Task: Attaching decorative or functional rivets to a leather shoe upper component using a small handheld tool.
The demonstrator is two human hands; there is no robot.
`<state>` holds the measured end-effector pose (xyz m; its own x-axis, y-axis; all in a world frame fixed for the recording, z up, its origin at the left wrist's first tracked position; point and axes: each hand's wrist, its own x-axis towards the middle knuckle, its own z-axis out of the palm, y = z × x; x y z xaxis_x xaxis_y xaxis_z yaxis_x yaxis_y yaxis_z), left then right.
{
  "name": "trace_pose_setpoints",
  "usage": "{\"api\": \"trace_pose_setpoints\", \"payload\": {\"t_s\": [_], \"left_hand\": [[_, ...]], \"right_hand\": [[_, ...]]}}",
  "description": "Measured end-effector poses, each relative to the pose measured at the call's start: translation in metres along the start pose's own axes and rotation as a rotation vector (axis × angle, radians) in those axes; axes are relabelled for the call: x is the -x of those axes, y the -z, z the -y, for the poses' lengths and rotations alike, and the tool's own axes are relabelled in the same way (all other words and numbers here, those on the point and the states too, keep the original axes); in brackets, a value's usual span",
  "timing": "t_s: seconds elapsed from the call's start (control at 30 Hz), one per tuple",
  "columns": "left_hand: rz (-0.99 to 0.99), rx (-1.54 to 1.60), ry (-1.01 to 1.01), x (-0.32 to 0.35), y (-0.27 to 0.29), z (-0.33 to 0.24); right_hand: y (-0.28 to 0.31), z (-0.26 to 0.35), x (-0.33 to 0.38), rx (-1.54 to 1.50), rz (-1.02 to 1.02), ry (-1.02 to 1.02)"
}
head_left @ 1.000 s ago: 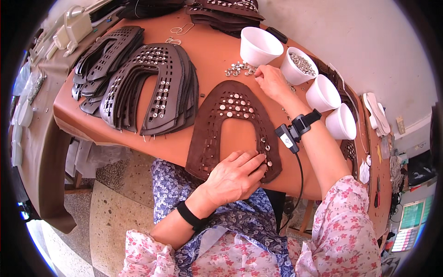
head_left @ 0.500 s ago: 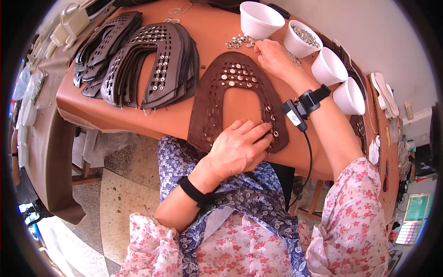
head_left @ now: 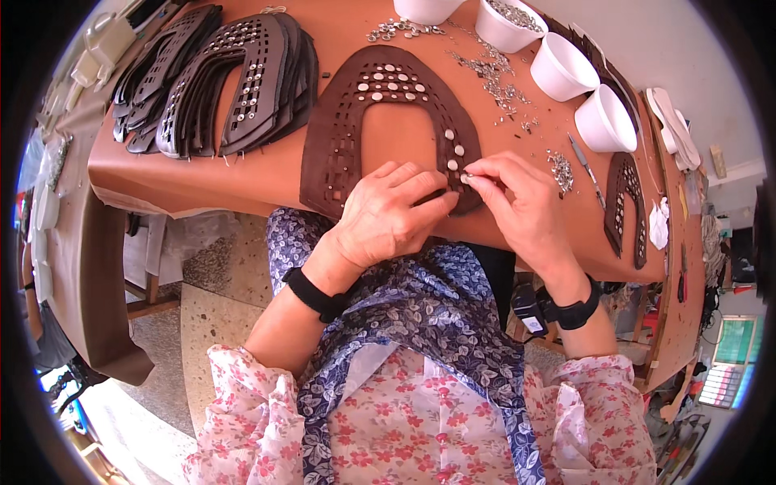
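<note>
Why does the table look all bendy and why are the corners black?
In the head view, the fisheye lens curves the table edge and leaves black corners. Light is bright and even, with soft shadows under the left hand and right hand on the leather piece. The studs glint; the rim blurs a little.

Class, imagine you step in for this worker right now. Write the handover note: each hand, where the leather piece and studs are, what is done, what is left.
Left hand: pressed flat on the near right arm of the brown U-shaped leather piece, holding it down.
Right hand: fingertips pinch a small silver stud at that same arm.
Loose studs lie scattered on the orange table beyond the piece; white cups stand further back right, at least one holding more studs.
Done: studs fill the top curve and part of the right arm.
Left: the left arm's slots look empty.
A stack of studded pieces lies at left.
</note>
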<state>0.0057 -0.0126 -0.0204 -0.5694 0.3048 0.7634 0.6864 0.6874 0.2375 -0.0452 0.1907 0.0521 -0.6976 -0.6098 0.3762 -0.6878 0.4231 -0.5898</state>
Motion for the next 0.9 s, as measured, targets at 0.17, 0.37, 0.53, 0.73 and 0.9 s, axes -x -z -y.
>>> {"api": "trace_pose_setpoints", "payload": {"t_s": [0.17, 0.37, 0.53, 0.73, 0.9], "left_hand": [[-0.032, 0.005, 0.032, -0.004, -0.004, -0.002], [0.023, 0.026, 0.020, 0.000, 0.002, -0.003], [0.014, 0.005, 0.003, 0.002, -0.001, -0.002], [-0.033, 0.009, 0.002, 0.003, -0.004, -0.002], [-0.028, 0.013, 0.015, 0.004, -0.004, -0.002]], "right_hand": [[-0.019, -0.015, 0.011, 0.035, -0.114, 0.054], [-0.027, -0.021, 0.014, 0.059, -0.140, 0.084], [-0.033, -0.022, 0.016, 0.045, -0.182, 0.070], [-0.035, -0.024, 0.018, 0.114, -0.182, 0.123], [-0.034, -0.027, 0.019, 0.153, -0.170, 0.183]]}}
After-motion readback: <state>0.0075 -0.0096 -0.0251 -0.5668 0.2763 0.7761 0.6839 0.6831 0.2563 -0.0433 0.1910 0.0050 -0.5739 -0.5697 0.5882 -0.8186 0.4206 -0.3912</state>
